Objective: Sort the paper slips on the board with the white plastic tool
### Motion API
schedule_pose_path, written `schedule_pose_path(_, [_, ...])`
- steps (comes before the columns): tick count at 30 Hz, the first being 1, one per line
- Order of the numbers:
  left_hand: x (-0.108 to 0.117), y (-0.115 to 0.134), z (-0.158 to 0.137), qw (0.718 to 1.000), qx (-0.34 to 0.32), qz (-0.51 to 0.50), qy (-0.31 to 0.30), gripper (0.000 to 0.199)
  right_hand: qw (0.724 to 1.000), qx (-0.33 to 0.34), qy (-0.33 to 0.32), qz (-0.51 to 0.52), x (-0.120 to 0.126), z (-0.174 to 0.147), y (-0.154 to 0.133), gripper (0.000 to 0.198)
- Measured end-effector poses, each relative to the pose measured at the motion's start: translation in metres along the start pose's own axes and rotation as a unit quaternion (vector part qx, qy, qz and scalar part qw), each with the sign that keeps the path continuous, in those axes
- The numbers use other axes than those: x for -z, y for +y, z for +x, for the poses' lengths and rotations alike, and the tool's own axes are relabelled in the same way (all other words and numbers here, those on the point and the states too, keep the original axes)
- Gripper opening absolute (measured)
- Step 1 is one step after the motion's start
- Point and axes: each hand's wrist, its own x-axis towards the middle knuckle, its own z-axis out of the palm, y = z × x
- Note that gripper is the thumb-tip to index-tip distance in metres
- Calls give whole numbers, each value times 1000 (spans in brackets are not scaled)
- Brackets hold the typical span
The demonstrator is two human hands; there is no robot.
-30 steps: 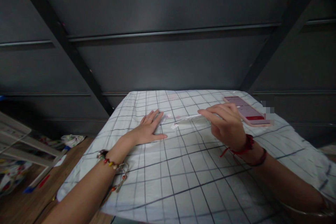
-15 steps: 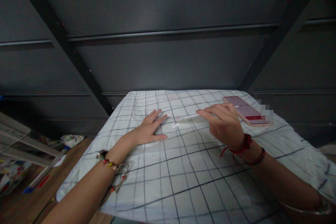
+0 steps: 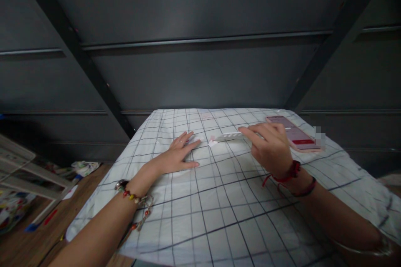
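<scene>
My left hand [image 3: 180,152] lies flat with its fingers spread on the white checked cloth [image 3: 188,225]. Under or beside its fingertips is a pale, shiny patch that I cannot make out. My right hand [image 3: 270,146] is closed, pinching a thin, pale flat strip [image 3: 231,135] between thumb and fingers. The strip slants just above the cloth, and a row of light marks shows along it. By its left end lies a small white scrap [image 3: 213,143] with some pink next to it. The fingers partly hide the strip's right end.
A phone [image 3: 296,135] in a pink case lies beyond my right hand, its screen lit. Dark panels [image 3: 200,75] rise behind the table. On the floor at left stand a pale rack [image 3: 31,171] and a crumpled bag [image 3: 86,168].
My right hand has shifted slightly to the right and turned the strip, so its row of marks shows more plainly. The white scrap shows more clearly. My left hand has barely moved.
</scene>
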Motion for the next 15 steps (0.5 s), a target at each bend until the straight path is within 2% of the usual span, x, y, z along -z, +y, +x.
schedule_pose_path(11, [2, 3, 0, 1000, 16, 4, -16, 67, 999, 26, -31, 19, 4, 1, -3, 32])
schedule_pose_path(15, [3, 3, -1, 1000, 16, -2, -13, 66, 996, 33, -42, 64, 7, 3, -6, 32])
